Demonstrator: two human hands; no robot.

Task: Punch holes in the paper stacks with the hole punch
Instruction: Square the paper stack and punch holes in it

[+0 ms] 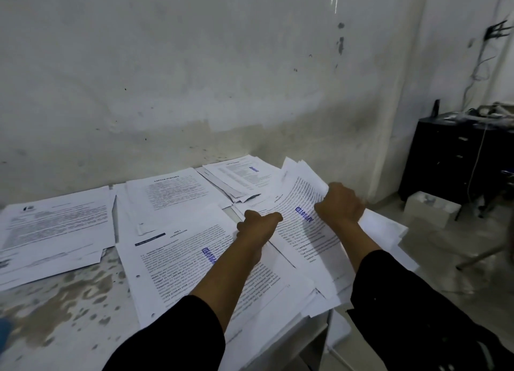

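**Two hands clamped on one paper stack at the right end of the tabletop**

Both hands grip the same loose stack of printed sheets (306, 231): the left hand (257, 226) is curled on its left edge, the right hand (340, 206) is fisted round its upper right part, lifting and bowing the pages. The hands are near each other but apart. Top sheet is thin white paper, dense black text, with a blue stamp.

A second stack (194, 270) lies flat under the left forearm, with two punched holes along its left margin. Further sheets (55, 226) fan out at left, and more (172, 195) lie toward the wall (194, 78), overlapping unevenly.

Tabletop (64, 315) is pale and mottled with grey-brown blotches (worn or stained, cannot tell which). Its bare near-left area offers open room; the right edge is overhung by papers.

Wall is rough, scuffed white plaster. A dark cabinet (456, 159) stands at right, well apart; the items on top are blurred. No hole punch can be made out. A blue object at the lower left edge is cut off.
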